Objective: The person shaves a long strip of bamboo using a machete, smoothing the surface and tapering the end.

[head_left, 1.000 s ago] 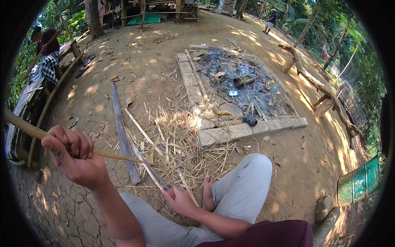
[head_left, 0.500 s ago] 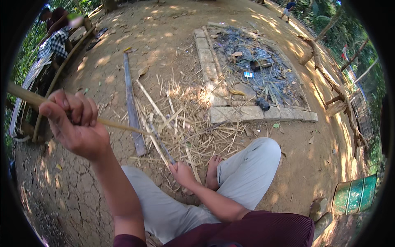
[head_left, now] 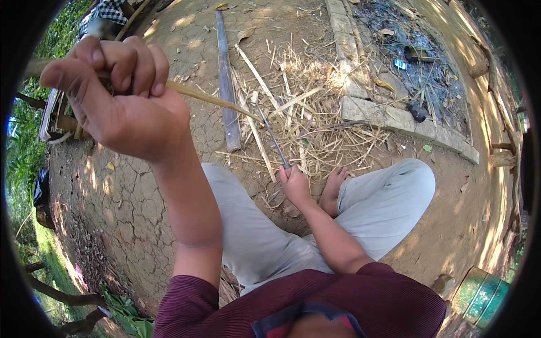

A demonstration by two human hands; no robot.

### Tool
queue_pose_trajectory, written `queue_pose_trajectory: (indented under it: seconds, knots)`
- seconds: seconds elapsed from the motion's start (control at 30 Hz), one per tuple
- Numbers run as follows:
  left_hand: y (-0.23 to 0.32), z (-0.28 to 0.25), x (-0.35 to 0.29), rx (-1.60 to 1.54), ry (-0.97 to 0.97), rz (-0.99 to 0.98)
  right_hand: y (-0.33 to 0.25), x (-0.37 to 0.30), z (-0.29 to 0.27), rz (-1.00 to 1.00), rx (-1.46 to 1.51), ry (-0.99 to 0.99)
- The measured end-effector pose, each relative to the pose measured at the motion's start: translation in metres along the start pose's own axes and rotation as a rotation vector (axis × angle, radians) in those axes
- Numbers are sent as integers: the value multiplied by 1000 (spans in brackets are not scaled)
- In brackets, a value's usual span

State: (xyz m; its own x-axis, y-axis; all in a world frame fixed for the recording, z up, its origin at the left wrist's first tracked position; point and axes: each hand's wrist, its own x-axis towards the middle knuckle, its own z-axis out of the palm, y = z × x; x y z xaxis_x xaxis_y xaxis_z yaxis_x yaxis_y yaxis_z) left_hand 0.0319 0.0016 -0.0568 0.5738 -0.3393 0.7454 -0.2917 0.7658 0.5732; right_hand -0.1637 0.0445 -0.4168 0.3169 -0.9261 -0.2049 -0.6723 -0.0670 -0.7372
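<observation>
Left hand: fingers curled round a stick at near left, its thin tip reaching right toward the knife—probably light, stiff, slightly springy; best held where thicker. Right hand: clasping the knife's handle—near scattered strips.

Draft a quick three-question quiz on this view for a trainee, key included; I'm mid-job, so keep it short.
1. Which hand grips the long stick?
2. True or false: the right hand is empty.
3. Where in the picture does the green drum show: A, upper left; B, upper right; C, lower right?

Key: 1. The left hand. 2. False; it holds a thin-bladed knife. 3. C.
</observation>
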Motion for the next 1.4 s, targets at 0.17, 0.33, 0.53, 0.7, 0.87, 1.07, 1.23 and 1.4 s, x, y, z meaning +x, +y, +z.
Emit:
queue_pose_trajectory:
  seconds: [0.17,0.33,0.53,0.7,0.87,1.07,1.23,1.4]
  knots:
    - [-4,-14,9,-66,-11,15,-60,-22,-51,-83,178,-17]
    - [2,-16,6,-157,5,-40,-41,-23,-14,-308,210,160]
    - [1,12,2,-199,84,-17,15,5,17,16,-9,32]
    - [1,0,5,-177,145,-54,-22,-3,-13,40,9,-49]
    - [0,-7,2,-159,147,-39,-78,-24,-50,-149,139,31]
    - [4,6,-3,-156,138,-62,28,1,8,77,-153,-4]
    - [0,-5,1,-200,146,-42,-16,-9,-11,34,-7,-59]
    - [0,-2,3,-173,145,-36,-69,-20,-49,-220,153,59]
